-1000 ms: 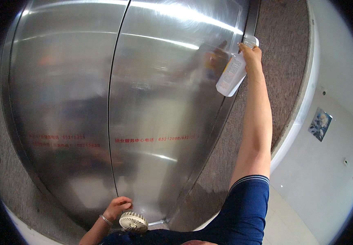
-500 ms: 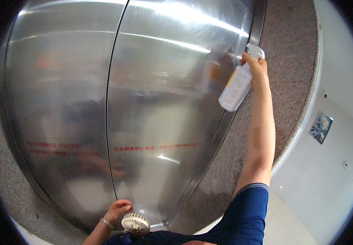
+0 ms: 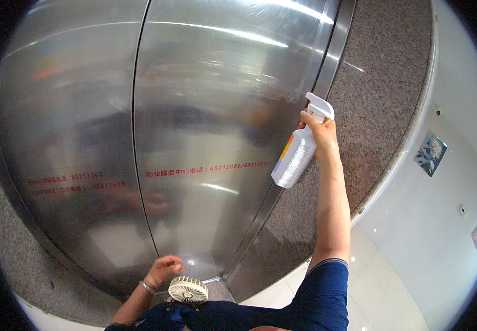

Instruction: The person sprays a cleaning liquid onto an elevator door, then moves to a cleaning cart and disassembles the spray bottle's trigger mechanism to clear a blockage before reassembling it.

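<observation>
In my raised right hand (image 3: 324, 135) is a white spray bottle (image 3: 295, 157) with an orange and lilac label, gripped round its neck under the trigger head. The bottle tilts, its head up and its base toward the lower left. Behind it runs the metal frame beside a pair of brushed steel doors (image 3: 211, 121). Low down near the doors' centre seam, my left hand (image 3: 165, 268) hangs loosely bent; I see nothing in it. A bracelet circles that wrist, and a small cream fan (image 3: 188, 290) sits beside it at my chest.
Speckled stone panels (image 3: 379, 105) flank the doors, with a slanting stone face on the right. Farther right is a white wall with a flower picture (image 3: 430, 154) and a small switch plate (image 3: 463, 210). Pale floor tiles (image 3: 379, 276) show at lower right. Red lettering crosses both doors.
My right hand has come down and left with the spray bottle. The view has shifted, so the door lettering sits higher. My left hand's fingers have loosened slightly from a closer curl.
</observation>
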`<state>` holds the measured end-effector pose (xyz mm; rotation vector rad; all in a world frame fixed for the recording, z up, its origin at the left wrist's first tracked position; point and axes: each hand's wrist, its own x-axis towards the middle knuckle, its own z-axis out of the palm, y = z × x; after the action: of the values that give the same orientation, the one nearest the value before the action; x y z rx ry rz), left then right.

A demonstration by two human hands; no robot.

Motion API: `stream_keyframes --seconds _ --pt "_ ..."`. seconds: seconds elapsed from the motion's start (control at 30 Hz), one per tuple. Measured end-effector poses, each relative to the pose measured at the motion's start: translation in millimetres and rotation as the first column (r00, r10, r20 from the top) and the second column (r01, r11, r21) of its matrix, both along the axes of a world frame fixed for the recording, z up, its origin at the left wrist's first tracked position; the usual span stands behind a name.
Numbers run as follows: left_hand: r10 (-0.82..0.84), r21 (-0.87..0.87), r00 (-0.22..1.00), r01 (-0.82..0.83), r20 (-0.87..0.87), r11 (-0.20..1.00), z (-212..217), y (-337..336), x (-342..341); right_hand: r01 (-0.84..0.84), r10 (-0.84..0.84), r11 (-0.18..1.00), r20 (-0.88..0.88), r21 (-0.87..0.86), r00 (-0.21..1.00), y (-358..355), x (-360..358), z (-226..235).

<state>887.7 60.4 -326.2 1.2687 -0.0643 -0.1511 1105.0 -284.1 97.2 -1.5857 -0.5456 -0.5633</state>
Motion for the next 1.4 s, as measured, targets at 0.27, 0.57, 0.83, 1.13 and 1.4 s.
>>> stream_keyframes --seconds 0.27,0.57,0.83,1.13,1.4 --pt "0.038 -0.01 0.999 -0.039 -0.022 0.999 7 -3 -19 -0.119 0.119 0.993 -0.004 0.016 0.993 32 -12 -19" --pt "0.125 0.017 0.992 -0.125 0.004 0.992 8 -1 -28 -0.527 0.527 0.85 0.011 0.017 0.85 72 -12 -32" --pt "0.205 0.059 0.974 -0.212 0.1 0.976 32 18 -34 -0.767 0.765 0.642 0.056 0.015 0.642 98 -20 -60" --pt "0.122 0.234 0.586 -0.494 0.801 0.837 226 4 -21 -0.934 0.972 0.212 -0.158 0.288 0.172 148 -95 -177" --pt "-0.096 0.337 0.413 -0.562 0.906 0.755 250 -2 -20 -0.919 0.984 0.106 -0.172 0.38 0.042 171 -126 -233"
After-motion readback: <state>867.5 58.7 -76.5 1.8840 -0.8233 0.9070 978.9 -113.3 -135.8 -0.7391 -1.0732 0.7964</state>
